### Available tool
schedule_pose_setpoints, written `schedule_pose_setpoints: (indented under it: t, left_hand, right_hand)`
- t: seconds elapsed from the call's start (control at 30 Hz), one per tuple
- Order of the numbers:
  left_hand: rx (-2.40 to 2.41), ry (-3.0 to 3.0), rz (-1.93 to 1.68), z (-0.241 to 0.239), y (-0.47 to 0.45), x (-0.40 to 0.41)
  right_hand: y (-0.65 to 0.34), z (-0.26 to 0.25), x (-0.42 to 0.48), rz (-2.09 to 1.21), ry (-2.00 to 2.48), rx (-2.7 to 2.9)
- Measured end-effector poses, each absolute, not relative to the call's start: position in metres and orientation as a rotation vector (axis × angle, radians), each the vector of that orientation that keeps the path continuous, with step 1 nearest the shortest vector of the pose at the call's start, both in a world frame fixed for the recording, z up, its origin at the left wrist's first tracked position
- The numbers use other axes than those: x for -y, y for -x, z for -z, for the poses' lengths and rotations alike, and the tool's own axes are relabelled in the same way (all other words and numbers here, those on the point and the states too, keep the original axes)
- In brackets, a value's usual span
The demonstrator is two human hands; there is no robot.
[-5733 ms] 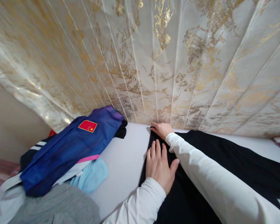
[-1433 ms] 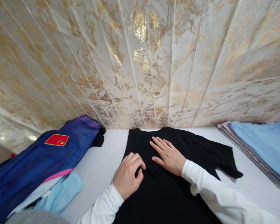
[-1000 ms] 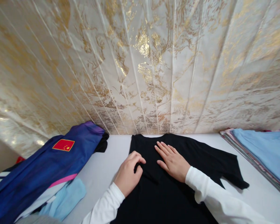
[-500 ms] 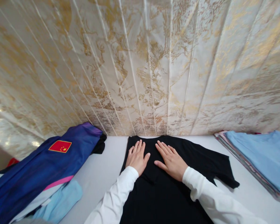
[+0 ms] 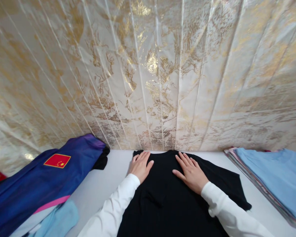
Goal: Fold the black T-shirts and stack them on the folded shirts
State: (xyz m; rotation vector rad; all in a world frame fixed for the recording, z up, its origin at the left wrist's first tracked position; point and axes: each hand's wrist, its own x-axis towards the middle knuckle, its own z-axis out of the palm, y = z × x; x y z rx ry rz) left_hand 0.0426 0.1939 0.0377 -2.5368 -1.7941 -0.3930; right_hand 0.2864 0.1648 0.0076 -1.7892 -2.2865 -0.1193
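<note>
A black T-shirt [image 5: 167,200] lies spread on the white surface [image 5: 106,187], its collar against the wall. My left hand [image 5: 140,166] rests flat and open on the shirt's upper left, near the shoulder. My right hand [image 5: 191,171] lies flat and open on the upper right of the shirt, fingers pointing toward the collar. The shirt's right sleeve [image 5: 236,194] sticks out to the right. Both arms wear white long sleeves.
A loose pile of clothes sits at the left, topped by a blue garment with a red flag patch [image 5: 57,160]. A stack of folded clothes with a light blue top [image 5: 273,174] lies at the right. A gold-patterned white panel wall [image 5: 150,82] rises right behind.
My left hand let go of a pinch of fabric, opened flat and slid up to the left shoulder. My right hand slid outward to the right, away from the left hand.
</note>
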Motion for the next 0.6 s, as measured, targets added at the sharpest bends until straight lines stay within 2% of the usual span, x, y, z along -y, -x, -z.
schedule_pose_setpoints:
  t: [0.37, 0.6]
  left_hand:
    - [1.848, 2.456, 0.392, -0.025, -0.034, -0.196]
    - [1.865, 2.451, 0.399, -0.04, -0.031, -0.182]
  right_hand:
    - [-0.295, -0.003, -0.163, 0.164, 1.933, 2.213]
    - [-0.303, -0.009, -0.162, -0.011, 1.852, 2.16]
